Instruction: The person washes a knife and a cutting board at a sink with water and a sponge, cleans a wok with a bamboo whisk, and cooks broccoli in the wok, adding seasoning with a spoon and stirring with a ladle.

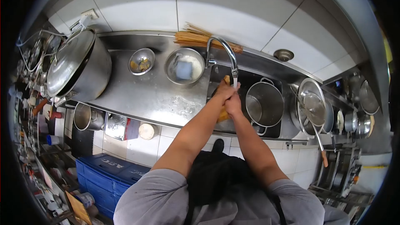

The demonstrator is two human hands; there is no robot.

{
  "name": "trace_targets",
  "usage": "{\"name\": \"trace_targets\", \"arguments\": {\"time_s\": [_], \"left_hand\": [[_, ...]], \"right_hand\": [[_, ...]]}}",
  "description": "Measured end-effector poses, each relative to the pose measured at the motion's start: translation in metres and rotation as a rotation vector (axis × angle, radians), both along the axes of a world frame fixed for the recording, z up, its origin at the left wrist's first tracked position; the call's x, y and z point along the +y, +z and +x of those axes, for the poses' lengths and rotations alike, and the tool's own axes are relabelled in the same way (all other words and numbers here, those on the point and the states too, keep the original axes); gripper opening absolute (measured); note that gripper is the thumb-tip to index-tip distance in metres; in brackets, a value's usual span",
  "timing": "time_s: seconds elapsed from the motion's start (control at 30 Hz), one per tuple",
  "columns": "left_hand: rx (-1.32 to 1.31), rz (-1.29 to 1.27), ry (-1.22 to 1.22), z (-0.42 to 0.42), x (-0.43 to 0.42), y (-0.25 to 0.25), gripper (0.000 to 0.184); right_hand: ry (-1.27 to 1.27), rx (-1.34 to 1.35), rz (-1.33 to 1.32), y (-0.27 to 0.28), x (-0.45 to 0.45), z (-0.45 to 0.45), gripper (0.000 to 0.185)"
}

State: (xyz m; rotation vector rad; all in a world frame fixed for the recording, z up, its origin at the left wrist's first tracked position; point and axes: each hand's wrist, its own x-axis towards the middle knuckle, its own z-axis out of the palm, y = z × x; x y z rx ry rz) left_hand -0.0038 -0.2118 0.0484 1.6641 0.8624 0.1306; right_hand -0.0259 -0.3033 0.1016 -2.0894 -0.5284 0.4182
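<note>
The left hand and the right hand are close together over the sink, and they touch each other under the tap; water is running from its mouth down to them. The fingers are bent and partly hidden by one another; I cannot tell if the hands are clenched, or if they are grasping some thing between them. An orange-yellow item is just below the hands, on the side nearer to the body; its shape is too covered to name it.

To the right of the hands, a deep pot with two loop handles stands in the sink, open at the top; farther to the right there are strainers, one with a wooden handle. Beyond the hands, behind the tap, a bundle of thin sticks lies along the wall. To the left of the hands and a little beyond them, a metal bowl holds a blue sponge and whitish foam; more to the left is a smaller bowl with yellowish pieces; at the far left of the counter stands a large pot, its lid tilted.
</note>
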Motion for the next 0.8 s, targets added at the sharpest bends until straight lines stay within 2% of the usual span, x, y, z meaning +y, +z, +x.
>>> {"name": "trace_targets", "arguments": {"time_s": [0.03, 0.1, 0.13, 0.17, 0.23, 0.27, 0.3, 0.33, 0.37, 0.4, 0.47, 0.5, 0.53, 0.67, 0.73, 0.77, 0.8], "left_hand": [[0.008, 0.010, -0.012, -0.004, 0.006, -0.005, 0.065], [0.045, -0.247, 0.042, -0.011, 0.020, -0.018, 0.076], [-0.057, -0.186, 0.065, -0.017, 0.022, -0.020, 0.063], [-0.048, -0.180, 0.043, -0.023, 0.025, -0.022, 0.063], [-0.115, -0.142, 0.038, -0.040, 0.027, 0.006, 0.041], [-0.114, -0.136, 0.013, -0.048, 0.026, 0.028, 0.041], [-0.200, -0.293, 0.066, -0.057, 0.022, 0.052, 0.034], [-0.284, -0.452, 0.125, -0.063, 0.022, 0.063, 0.028], [-0.276, -0.449, 0.112, -0.068, 0.026, 0.058, 0.028], [-0.346, -0.441, 0.074, -0.073, 0.031, 0.047, 0.029], [-0.461, -0.343, 0.033, -0.086, 0.037, 0.056, 0.031], [-0.496, -0.260, 0.029, -0.099, 0.035, 0.079, 0.032], [-0.498, -0.248, 0.008, -0.110, 0.035, 0.101, 0.033], [-0.479, -0.239, 0.067, -0.164, 0.049, 0.157, 0.035], [-0.452, -0.212, 0.128, -0.195, 0.062, 0.182, 0.036], [-0.431, -0.205, 0.154, -0.211, 0.067, 0.195, 0.036], [-0.409, -0.200, 0.168, -0.224, 0.070, 0.212, 0.037]], "right_hand": [[-0.012, 0.008, 0.010, 0.009, 0.002, -0.008, 0.041], [0.080, -0.061, -0.043, 0.024, 0.001, -0.024, 0.039], [0.080, 0.030, -0.088, 0.040, -0.001, -0.033, 0.036], [0.058, 0.037, -0.081, 0.021, -0.003, -0.036, 0.036], [0.102, 0.257, 0.325, -0.035, -0.013, -0.038, 0.035], [0.146, 0.355, 0.353, -0.040, -0.018, -0.036, 0.039], [0.126, 0.350, 0.363, -0.044, -0.019, -0.032, 0.039], [0.153, 0.212, 0.374, -0.045, -0.017, -0.027, 0.045], [0.179, 0.082, 0.381, -0.048, -0.014, -0.027, 0.052], [0.187, -0.033, 0.263, -0.034, -0.010, -0.025, 0.052], [0.131, -0.088, 0.265, -0.043, 0.005, -0.006, 0.051], [0.081, -0.141, 0.257, -0.047, 0.010, 0.004, 0.050], [0.044, -0.044, 0.045, -0.042, 0.010, 0.014, 0.047], [-0.152, -0.069, 0.252, -0.098, -0.001, 0.046, 0.045], [0.116, 0.152, -0.391, -0.106, -0.022, 0.068, 0.045], [0.118, 0.155, -0.389, -0.111, -0.027, 0.069, 0.045], [0.042, 0.131, -0.273, -0.116, -0.033, 0.069, 0.044]]}}
